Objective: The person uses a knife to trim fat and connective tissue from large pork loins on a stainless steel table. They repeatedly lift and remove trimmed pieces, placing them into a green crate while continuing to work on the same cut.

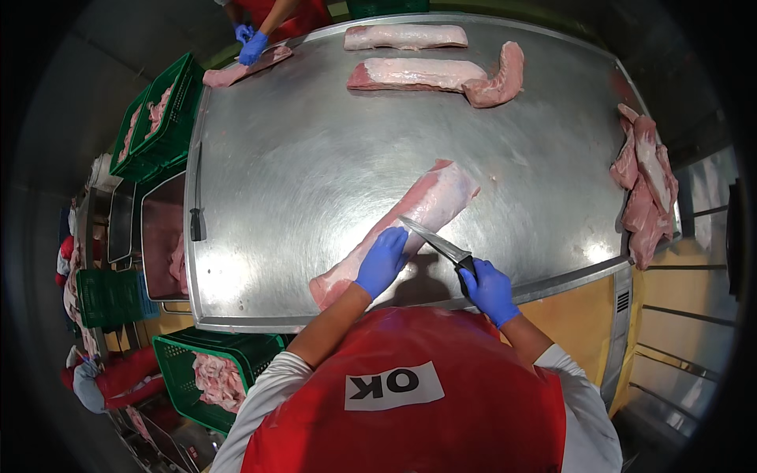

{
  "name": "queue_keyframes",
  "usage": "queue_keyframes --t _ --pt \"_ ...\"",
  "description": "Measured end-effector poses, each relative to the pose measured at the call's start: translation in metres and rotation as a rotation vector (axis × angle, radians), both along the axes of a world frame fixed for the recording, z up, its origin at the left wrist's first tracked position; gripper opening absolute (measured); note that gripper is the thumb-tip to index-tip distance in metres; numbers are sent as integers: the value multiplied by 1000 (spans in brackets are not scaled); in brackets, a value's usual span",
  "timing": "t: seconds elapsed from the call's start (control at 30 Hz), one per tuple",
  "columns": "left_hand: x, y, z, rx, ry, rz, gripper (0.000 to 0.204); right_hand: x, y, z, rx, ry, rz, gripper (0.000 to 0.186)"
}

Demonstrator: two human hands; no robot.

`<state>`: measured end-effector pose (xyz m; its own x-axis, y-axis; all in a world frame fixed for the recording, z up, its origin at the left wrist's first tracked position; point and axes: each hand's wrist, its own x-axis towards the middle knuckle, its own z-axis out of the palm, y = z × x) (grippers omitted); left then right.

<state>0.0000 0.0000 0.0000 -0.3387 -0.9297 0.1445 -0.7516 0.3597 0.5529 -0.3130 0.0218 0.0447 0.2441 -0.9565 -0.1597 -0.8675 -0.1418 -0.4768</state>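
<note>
A long pale pink pork loin (430,206) lies slantwise on the steel table in front of me, its far end toward the right. My left hand (384,260), in a blue glove, presses on top of the loin with its fingers together and stretched forward. In my right hand (490,292), also gloved in blue, is the black handle of a knife (438,241). The blade points up and left, and its tip is at the loin just beyond my left fingertips. Whether the tip has gone into the meat I cannot tell.
On the steel table (276,165), two loins (406,36) and a curved meat piece (498,79) lie at the far side. Several cuts (650,185) are heaped at the right edge. Another knife (197,225) lies left. Green crates (175,359) flank the table; a co-worker's gloved hands (252,47) handle meat.
</note>
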Motion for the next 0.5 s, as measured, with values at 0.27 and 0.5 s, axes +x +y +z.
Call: queue_keyframes --t 0.27,0.5 --pt "-2 -6 -1 -30 29 29 54 77 -48 -9 60 -62 45 43" --pt "-3 -2 -5 -32 74 21 51 21 -17 6 72 17 20 44"
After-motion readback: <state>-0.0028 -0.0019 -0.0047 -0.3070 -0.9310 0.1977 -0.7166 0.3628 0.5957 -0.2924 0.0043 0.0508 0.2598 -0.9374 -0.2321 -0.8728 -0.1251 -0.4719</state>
